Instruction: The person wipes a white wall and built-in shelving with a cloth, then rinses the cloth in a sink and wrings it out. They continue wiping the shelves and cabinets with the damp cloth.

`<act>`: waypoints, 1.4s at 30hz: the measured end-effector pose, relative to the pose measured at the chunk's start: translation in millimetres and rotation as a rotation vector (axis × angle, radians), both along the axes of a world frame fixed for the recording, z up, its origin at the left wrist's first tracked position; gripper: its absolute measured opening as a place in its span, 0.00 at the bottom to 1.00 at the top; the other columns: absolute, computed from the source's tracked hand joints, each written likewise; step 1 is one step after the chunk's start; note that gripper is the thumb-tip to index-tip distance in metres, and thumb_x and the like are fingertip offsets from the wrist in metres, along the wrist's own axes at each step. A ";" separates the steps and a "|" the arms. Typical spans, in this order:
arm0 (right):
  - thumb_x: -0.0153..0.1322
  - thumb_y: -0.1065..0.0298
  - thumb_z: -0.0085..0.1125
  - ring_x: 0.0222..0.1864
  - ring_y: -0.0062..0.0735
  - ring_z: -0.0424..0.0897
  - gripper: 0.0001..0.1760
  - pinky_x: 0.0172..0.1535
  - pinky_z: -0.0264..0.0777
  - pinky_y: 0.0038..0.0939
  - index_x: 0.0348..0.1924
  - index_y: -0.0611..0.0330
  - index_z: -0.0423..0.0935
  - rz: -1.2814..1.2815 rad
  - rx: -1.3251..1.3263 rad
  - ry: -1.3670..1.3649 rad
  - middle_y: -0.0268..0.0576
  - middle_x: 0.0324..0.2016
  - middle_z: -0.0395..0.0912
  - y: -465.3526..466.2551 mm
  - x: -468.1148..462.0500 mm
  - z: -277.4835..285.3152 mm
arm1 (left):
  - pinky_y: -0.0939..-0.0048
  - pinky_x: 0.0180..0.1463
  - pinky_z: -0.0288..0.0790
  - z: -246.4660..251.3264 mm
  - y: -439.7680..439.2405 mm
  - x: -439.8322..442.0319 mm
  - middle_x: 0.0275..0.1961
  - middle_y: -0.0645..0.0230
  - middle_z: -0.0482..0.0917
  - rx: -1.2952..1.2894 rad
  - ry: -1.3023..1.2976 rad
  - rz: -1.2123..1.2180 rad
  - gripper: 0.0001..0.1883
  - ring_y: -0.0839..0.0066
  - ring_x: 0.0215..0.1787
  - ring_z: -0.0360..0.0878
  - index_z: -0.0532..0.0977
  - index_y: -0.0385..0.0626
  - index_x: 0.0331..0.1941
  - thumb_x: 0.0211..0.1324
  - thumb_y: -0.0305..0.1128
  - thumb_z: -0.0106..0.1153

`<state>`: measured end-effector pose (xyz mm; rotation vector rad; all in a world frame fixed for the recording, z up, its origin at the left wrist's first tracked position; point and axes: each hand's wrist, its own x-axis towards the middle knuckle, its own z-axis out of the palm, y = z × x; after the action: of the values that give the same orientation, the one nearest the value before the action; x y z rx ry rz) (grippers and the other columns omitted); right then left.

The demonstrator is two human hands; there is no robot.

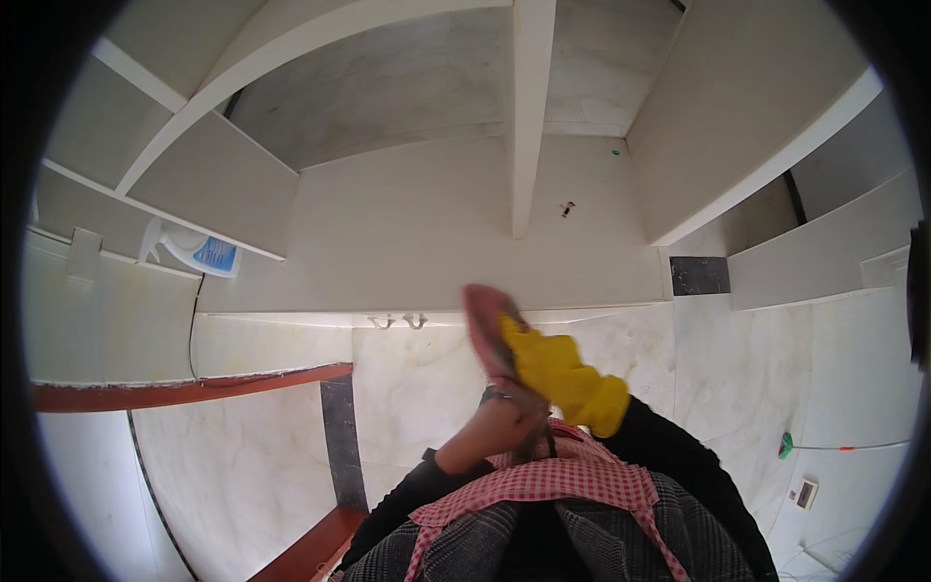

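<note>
In front of my apron, my bare left hand grips the lower end of a pinkish-red cloth. The cloth is somewhat blurred, and its upper tip overlaps the front edge of the white shelf board. My right hand, in a yellow rubber glove, is at the right side of the same cloth, with its fingers against it. The apron is red-and-white checked. How far the right fingers close around the cloth is partly hidden.
A white spray bottle lies in a left compartment. A small dark metal piece and a green bit rest on the shelf board. A white upright divides the cabinet. Two metal handles project below the front edge.
</note>
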<state>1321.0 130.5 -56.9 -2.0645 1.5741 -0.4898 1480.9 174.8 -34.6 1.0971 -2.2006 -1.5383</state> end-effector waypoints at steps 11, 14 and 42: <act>0.73 0.61 0.51 0.36 0.55 0.84 0.35 0.37 0.77 0.47 0.73 0.46 0.57 -0.241 0.240 0.094 0.53 0.37 0.84 7.5 -49.3 64.3 | 0.51 0.36 0.67 -12.2 10.6 13.7 0.33 0.49 0.78 -0.283 0.073 0.187 0.11 0.51 0.33 0.76 0.77 0.40 0.36 0.62 0.36 0.54; 0.73 0.56 0.50 0.35 0.55 0.84 0.36 0.37 0.76 0.50 0.73 0.51 0.56 -0.201 0.367 0.303 0.54 0.36 0.84 11.7 -35.5 62.6 | 0.50 0.34 0.67 -23.0 13.3 2.9 0.26 0.50 0.79 0.061 -0.239 -0.099 0.15 0.49 0.28 0.76 0.79 0.40 0.29 0.61 0.41 0.56; 0.73 0.62 0.49 0.43 0.55 0.81 0.20 0.46 0.74 0.47 0.56 0.59 0.72 -0.620 -0.117 0.104 0.57 0.38 0.81 -70.1 64.2 20.4 | 0.61 0.33 0.71 55.2 -99.1 68.1 0.26 0.49 0.79 0.083 -0.032 -0.032 0.15 0.61 0.28 0.80 0.78 0.34 0.34 0.61 0.38 0.60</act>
<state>1385.3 60.4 -36.5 -1.6674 2.2996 -0.7082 1549.0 75.8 20.6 1.1229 -2.2037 -1.6499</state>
